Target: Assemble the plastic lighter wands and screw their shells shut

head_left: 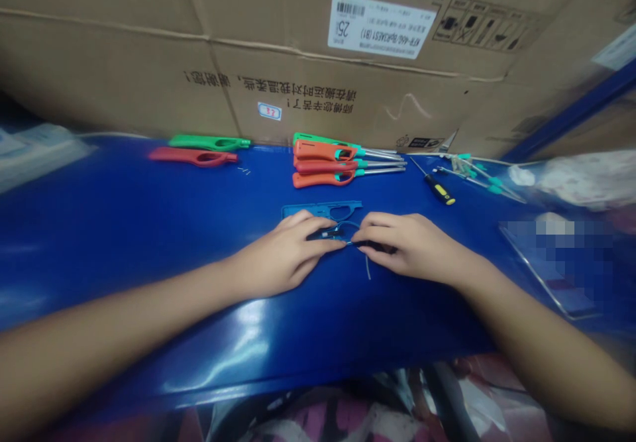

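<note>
At the middle of the table my left hand (291,253) is closed over a blue lighter shell half (350,226), with its thumb and fingertips on the inner parts. Most of that shell lies hidden under the fingers. My right hand (410,243) pinches a small black part (375,246) against the shell's right end; its exact kind is unclear. A thin pale wire or tube (368,268) hangs below these fingertips. Just beyond both hands lies another blue lighter shell half (318,210).
Behind lie assembled lighters (322,180) in orange, red and green. Green (199,142) and red (189,158) handle shells rest left, beside small screws (245,171). Rightward are a screwdriver (440,190), metal lighter tubes (479,180) and a clear flat case (541,276). A cardboard box (149,51) borders the back.
</note>
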### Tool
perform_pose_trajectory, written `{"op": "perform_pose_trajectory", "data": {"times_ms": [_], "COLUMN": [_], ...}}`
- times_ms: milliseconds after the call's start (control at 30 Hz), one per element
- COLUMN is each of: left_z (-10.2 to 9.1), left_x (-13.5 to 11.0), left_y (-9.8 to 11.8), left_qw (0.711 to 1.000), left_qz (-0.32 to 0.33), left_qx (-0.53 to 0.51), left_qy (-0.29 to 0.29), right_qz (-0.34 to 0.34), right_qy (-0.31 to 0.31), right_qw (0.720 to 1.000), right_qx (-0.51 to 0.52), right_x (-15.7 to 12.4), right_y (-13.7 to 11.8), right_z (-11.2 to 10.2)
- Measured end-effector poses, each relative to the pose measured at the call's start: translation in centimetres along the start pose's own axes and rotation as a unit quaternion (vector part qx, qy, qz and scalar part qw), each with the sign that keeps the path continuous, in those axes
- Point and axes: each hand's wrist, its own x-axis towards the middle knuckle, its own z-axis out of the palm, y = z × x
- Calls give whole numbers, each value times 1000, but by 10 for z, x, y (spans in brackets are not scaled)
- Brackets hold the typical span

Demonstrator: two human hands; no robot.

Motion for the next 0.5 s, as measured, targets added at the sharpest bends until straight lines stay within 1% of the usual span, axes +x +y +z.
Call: {"op": "perform_pose_trajectory", "data": {"times_ms": [100,233,333,433,500], "left_z": [1,3,3,3,3], "left_x": [-1,-3,-3,-3,-2], "left_y": [0,1,2,2,2], "left_qw": [1000,998,996,992,989], "left_qz": [8,6,6,0,-4], "left_qx": [8,10,22,66,102], "left_qy": [17,63,86,104,106], "right_qz": [-1,6,12,14,16], "right_qy": [-2,-10,-12,-9,-4], "right_qw": [1000,1000,1000,1000,1000], "right_qx": [4,8,9,11,15], "right_x": [0,0,0,1,1], "right_y": [0,2,3,3,2], "right_z": [0,0,-1,-1,-1]}}
